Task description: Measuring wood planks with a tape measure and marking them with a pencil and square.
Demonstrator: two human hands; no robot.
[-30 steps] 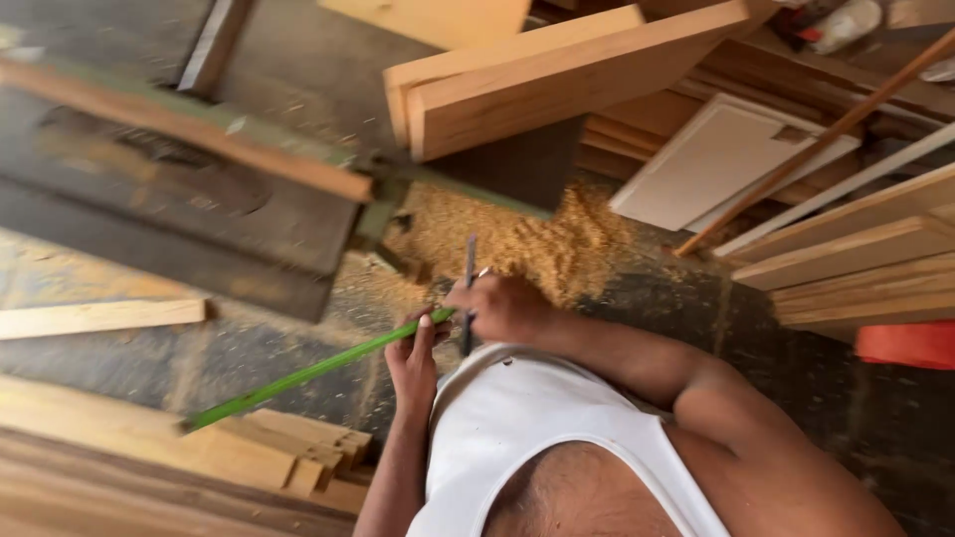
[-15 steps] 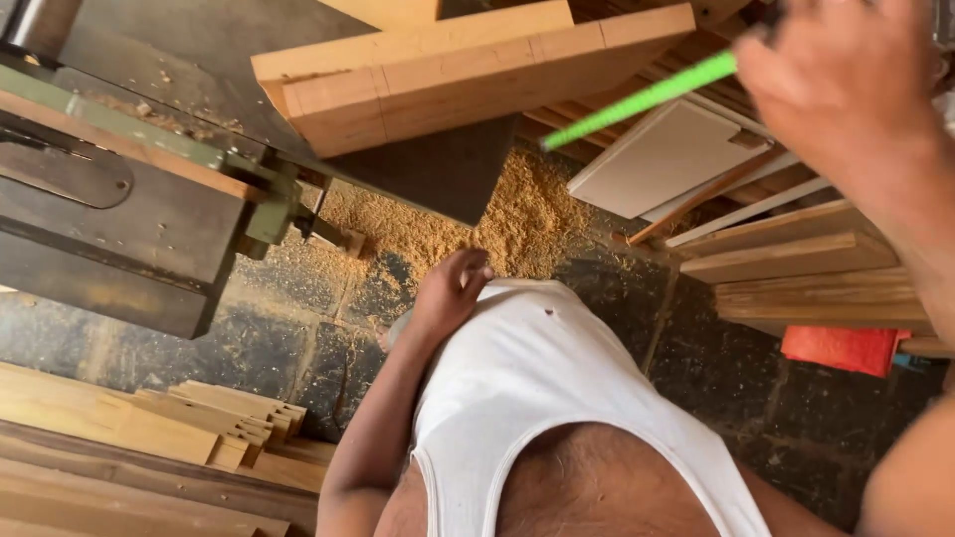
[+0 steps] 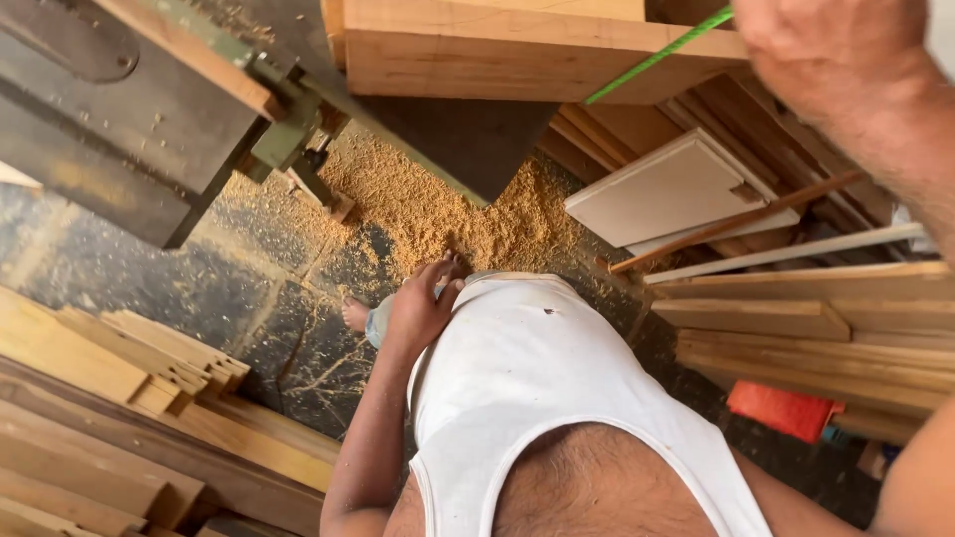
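Observation:
My right hand (image 3: 836, 55) is raised close to the camera at the top right, closed around a thin green stick (image 3: 659, 55) that slants down to the left over a thick wooden block (image 3: 517, 45). My left hand (image 3: 420, 306) hangs low at my waist. Its back faces the camera and its fingers rest, slightly spread, against the hem of my white vest (image 3: 542, 378). I see nothing in that hand. A bare foot (image 3: 356, 314) shows just left of it on the dark floor.
A dark metal saw table (image 3: 119, 129) with a green fence fills the top left. Sawdust (image 3: 438, 214) is heaped below it. A white panel (image 3: 667, 189) and stacked planks (image 3: 796, 328) lie on the right, more planks (image 3: 99, 388) at lower left, and something red (image 3: 786, 410) under the right stack.
A second ago both hands held the green stick and a dark thin tool at my waist. My right hand has since lifted the stick up high; my left hand stayed at the waist.

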